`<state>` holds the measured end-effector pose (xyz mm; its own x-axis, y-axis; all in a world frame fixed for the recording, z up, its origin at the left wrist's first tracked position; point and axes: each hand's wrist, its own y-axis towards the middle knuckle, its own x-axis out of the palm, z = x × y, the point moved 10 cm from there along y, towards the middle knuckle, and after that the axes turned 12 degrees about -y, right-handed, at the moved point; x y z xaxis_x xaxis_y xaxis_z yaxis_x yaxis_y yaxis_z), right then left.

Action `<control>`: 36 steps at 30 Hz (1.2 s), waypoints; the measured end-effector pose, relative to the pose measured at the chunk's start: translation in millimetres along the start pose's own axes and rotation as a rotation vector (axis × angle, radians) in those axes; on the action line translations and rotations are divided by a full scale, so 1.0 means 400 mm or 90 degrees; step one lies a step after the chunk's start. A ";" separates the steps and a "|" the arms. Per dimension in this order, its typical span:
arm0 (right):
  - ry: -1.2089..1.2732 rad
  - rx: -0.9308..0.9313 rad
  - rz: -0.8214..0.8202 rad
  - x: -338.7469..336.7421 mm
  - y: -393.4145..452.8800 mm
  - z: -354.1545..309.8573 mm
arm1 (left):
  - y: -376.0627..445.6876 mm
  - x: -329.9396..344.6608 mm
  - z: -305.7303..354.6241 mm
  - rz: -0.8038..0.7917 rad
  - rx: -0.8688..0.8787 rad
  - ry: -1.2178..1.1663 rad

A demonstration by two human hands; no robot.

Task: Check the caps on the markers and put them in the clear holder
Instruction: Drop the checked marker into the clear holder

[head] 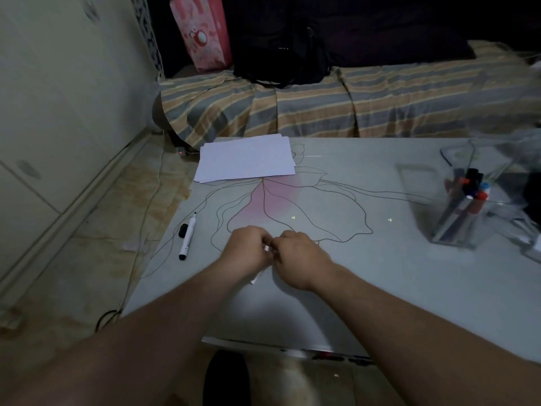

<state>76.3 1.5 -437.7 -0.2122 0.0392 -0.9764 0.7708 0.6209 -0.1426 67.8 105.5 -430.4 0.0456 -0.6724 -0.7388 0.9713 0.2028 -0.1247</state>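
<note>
Both hands meet over the middle of the glass table [380,276], close to the near edge. The left hand [248,250] is curled around a white marker [257,277], and the marker's back end pokes out below the hand, toward the person. The right hand [295,256] pinches the same marker at its front end, right where the two hands touch. The cap end is hidden by the fingers, so I cannot tell if the cap is on. Well to the left lies an open white marker [188,237] with its black tip bare, close to the left edge of the table. Its black cap [183,230] lies just beside it, on the edge side. The clear holder [468,200] stands far to the right, near the right edge, with several markers [471,197] leaning inside it; some have red, blue and black caps. Between the hands and the holder there is a wide stretch of bare table. A stack of white paper [246,158] lies at the far edge. Behind the table is a striped bed cover [322,106] with a black bag [281,60] and a pink gift bag [202,33] on it. The writing on the markers is too small to read
</note>
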 end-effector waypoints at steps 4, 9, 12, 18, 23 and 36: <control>0.020 0.009 0.000 -0.004 -0.001 0.014 | 0.009 0.010 -0.007 -0.043 -0.045 -0.027; -0.018 -0.033 -0.043 0.011 -0.018 -0.010 | 0.017 -0.010 -0.027 -0.058 -0.074 -0.010; -0.054 -0.007 -0.014 0.001 -0.025 -0.002 | 0.016 -0.026 -0.030 -0.011 -0.046 0.029; -0.054 0.089 0.021 -0.025 -0.046 0.107 | 0.017 -0.016 -0.024 -0.013 -0.009 0.034; 0.001 0.136 0.076 -0.076 -0.062 0.211 | 0.015 0.007 0.000 -0.009 0.003 -0.191; 0.093 0.040 0.217 -0.213 -0.138 0.254 | 0.013 0.040 0.110 -0.058 0.047 -0.470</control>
<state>112.8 -115.9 -363.2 -0.0167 0.3499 -0.9367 0.8466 0.5034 0.1729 83.9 64.6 -413.7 0.0834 -0.9927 -0.0869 0.9907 0.0920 -0.1005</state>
